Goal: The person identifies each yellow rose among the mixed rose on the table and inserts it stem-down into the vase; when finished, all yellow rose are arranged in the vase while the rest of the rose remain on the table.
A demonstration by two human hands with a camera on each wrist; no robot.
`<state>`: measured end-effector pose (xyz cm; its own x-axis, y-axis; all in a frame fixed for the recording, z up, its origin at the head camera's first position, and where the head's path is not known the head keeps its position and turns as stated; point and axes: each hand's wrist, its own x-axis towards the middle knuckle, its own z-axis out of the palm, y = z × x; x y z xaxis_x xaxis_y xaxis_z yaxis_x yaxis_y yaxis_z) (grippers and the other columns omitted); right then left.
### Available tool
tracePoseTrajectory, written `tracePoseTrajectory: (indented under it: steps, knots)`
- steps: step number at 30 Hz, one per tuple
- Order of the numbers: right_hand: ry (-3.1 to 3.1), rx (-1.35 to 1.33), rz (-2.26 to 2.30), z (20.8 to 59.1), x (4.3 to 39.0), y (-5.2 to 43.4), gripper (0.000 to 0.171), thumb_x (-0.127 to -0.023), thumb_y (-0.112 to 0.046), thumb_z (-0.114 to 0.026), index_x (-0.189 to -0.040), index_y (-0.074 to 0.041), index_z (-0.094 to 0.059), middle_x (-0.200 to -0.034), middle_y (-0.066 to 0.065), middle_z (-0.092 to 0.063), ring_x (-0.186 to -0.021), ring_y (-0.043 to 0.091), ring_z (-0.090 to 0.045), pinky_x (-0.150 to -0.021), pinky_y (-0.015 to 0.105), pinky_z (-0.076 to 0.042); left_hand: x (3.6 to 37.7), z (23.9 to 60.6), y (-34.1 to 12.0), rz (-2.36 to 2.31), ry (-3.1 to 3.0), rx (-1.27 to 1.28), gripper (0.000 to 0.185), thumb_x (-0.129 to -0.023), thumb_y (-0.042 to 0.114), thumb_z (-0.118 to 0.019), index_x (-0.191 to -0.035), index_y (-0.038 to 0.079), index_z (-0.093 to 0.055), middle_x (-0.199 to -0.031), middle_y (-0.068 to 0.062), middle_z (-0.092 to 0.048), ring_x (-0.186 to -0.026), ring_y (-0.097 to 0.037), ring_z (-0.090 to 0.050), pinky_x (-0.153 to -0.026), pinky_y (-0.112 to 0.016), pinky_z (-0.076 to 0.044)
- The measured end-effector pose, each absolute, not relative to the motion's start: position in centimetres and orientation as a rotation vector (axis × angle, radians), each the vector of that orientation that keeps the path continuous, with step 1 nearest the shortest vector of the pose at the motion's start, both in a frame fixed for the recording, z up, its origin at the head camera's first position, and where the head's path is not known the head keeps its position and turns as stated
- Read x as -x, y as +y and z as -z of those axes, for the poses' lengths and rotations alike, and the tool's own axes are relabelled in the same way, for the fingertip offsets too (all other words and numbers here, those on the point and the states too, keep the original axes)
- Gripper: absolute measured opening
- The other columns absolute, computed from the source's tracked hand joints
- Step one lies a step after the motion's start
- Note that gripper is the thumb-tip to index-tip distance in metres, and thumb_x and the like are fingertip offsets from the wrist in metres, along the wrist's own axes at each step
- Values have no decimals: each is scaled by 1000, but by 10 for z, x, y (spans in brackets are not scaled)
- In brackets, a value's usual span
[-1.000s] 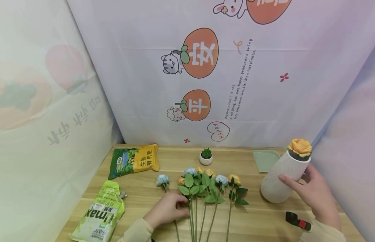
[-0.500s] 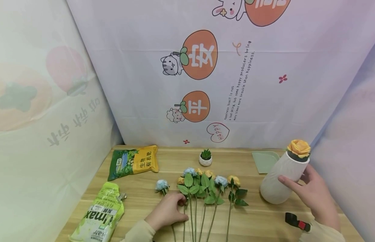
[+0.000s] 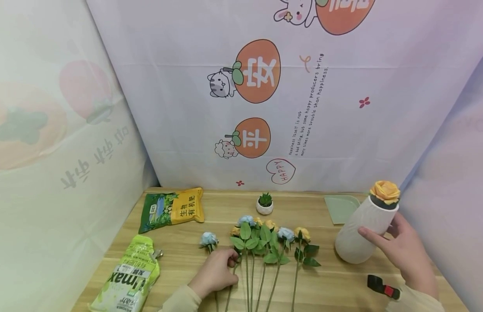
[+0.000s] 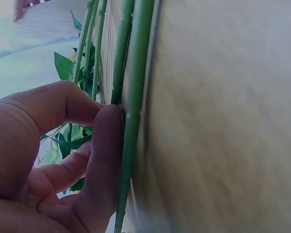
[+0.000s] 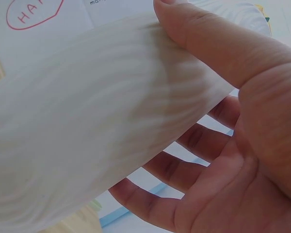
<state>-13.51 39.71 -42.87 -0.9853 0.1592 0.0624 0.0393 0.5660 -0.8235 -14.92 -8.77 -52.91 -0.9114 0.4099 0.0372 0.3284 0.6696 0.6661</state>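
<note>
Head view, near edge: the left hand (image 3: 215, 274) lies on the wooden table (image 3: 335, 286), fingers curled, pinching a green flower stem (image 3: 230, 291); the left wrist view shows the thumb (image 4: 106, 160) pressed against that stem (image 4: 133, 121) with the forefinger bent over it. At near right, a small black-and-red tool (image 3: 383, 286) lies just beside the right sleeve. The right hand (image 3: 401, 249) is spread around the white ribbed vase (image 3: 364, 232), thumb on its near-left face and fingers behind it; the right wrist view confirms the thumb (image 5: 208, 39) flat on the vase wall (image 5: 87, 121) and the fingers extended beneath. The vase stands tilted at the right of the table and contains one orange rose (image 3: 385, 190) at its mouth.

Compared with half a second earlier, the pinched stem has swung so that its near end points further left; the vase and right hand are unchanged.

Mid-table: a row of blue and orange artificial roses (image 3: 264, 236) lies with heads away from the viewer. At near left lies a green pouch (image 3: 126, 277); beyond it, a green-and-yellow bag (image 3: 173, 209). Farther back stand a small potted succulent (image 3: 265, 203) and a pale green tray (image 3: 341, 207).
</note>
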Motion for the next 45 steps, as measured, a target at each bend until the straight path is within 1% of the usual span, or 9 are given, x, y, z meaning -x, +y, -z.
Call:
tracePoseTrajectory:
  steps: [5, 11, 19, 23, 30, 35, 39, 41, 45]
  knots:
    - [-2656, 169, -1405, 429, 134, 397, 103, -99, -42, -81, -172, -7, -18, -170, 31, -27, -146, 61, -36, -104, 84, -37, 147, 528, -86, -1054, 2783, -589, 46, -61, 5, -81, -106, 8, -73, -85, 8, -60, -78, -7, -53, -71, -28, -50]
    - [-2667, 181, -1396, 429, 134, 396, 102, -99, -42, -80, -172, -5, -17, -169, 32, -28, -145, 61, -37, -103, 84, -37, 146, 528, -84, -1026, 2789, -571, 45, -62, 4, -77, -107, 8, -73, -84, 8, -59, -75, -8, -52, -69, -28, -48]
    - [-2672, 185, -1394, 427, 132, 395, 104, -99, -44, -80, -172, -5, -17, -169, 33, -28, -146, 62, -36, -104, 84, -37, 147, 528, -87, -1043, 2814, -534, 51, -61, 3, -76, -112, 4, -71, -85, 8, -60, -78, -9, -54, -74, -32, -52]
    - [-2674, 186, -1408, 427, 133, 395, 105, -99, -45, -80, -172, -6, -16, -170, 33, -26, -147, 63, -33, -105, 85, -34, 150, 527, -91, -1092, 2757, -519, 53, -63, 2, -76, -116, 2, -71, -87, 7, -61, -80, -10, -55, -74, -32, -53]
    - [-2680, 186, -1391, 428, 133, 395, 104, -99, -43, -80, -171, -4, -16, -168, 34, -29, -145, 61, -36, -104, 84, -38, 152, 524, -100, -1207, 2616, -534, 50, -67, 2, -80, -116, 4, -73, -93, 4, -68, -86, -11, -64, -75, -30, -57]
    - [-2675, 187, -1387, 427, 132, 395, 104, -99, -44, -80, -171, -4, -17, -168, 34, -30, -145, 61, -36, -104, 83, -37, 153, 521, -103, -1277, 2537, -520, 50, -68, 0, -76, -117, 2, -74, -93, 1, -71, -86, -14, -65, -72, -31, -58]
    - [-2678, 192, -1379, 427, 132, 395, 104, -98, -46, -80, -171, -4, -19, -168, 33, -30, -146, 62, -36, -105, 83, -37, 151, 520, -104, -1313, 2504, -504, 54, -68, 0, -75, -121, 1, -73, -96, 0, -72, -88, -16, -66, -74, -30, -59]
    - [-2674, 188, -1389, 427, 132, 395, 104, -98, -45, -81, -171, -5, -18, -169, 33, -29, -146, 63, -35, -105, 84, -36, 151, 519, -105, -1346, 2487, -494, 54, -68, -1, -75, -122, 0, -73, -98, -1, -72, -86, -16, -66, -71, -30, -60]
    - [-2669, 183, -1388, 428, 133, 396, 104, -98, -45, -81, -171, -5, -18, -168, 34, -29, -145, 63, -35, -104, 84, -37, 149, 511, -108, -1450, 2413, -441, 50, -71, -6, -74, -121, 1, -72, -101, -7, -69, -75, -18, -69, -61, -31, -63]
